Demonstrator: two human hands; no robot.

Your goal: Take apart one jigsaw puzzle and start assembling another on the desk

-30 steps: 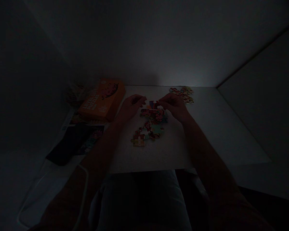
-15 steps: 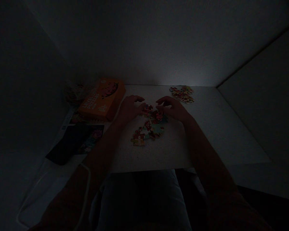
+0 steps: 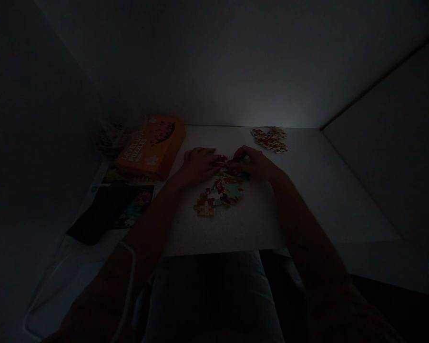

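The picture is very dark. My left hand (image 3: 199, 165) has its fingers closed on red puzzle pieces (image 3: 219, 161) near the middle of the white table. From the other side, my right hand (image 3: 252, 162) pinches the edge of a dark red piece, close to the left fingertips. Just below both hands lies a joined group of colourful puzzle pieces (image 3: 218, 194), in green, red and white. Part of the upper pieces is hidden by the fingers.
An orange puzzle box (image 3: 150, 147) stands at the left. Below it lie a dark pouch-like object (image 3: 98, 214) and a printed sheet (image 3: 139, 207). A pile of loose pieces (image 3: 271, 139) is at the back right. A pale cable (image 3: 131, 271) crosses my left forearm.
Both hands have come closer together over the upper pieces, and their fingers have closed. The dark red pieces between them have shifted upward, showing a green and orange part beneath.
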